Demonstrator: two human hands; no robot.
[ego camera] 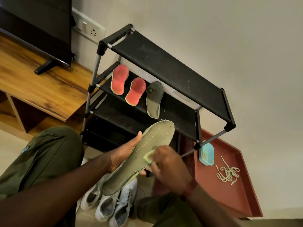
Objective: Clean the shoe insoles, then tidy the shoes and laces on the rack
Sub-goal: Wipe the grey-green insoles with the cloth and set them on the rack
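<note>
Presently we note the left hand (124, 153) gripping the olive insole (155, 136) from beneath; the right hand (168, 164) pinches a yellow sponge (148, 157) against its upper face.

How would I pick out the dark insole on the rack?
Find the black shoe rack against the wall. On its second shelf sit three insoles in a row; the dark insole is the rightmost, grey-green beside two red insoles.

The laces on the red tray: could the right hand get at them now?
Probably, but not at once. The right hand grips a sponge against the green insole, so it would likely drop that first. The laces lie uncovered on the tray, on its side.
</note>
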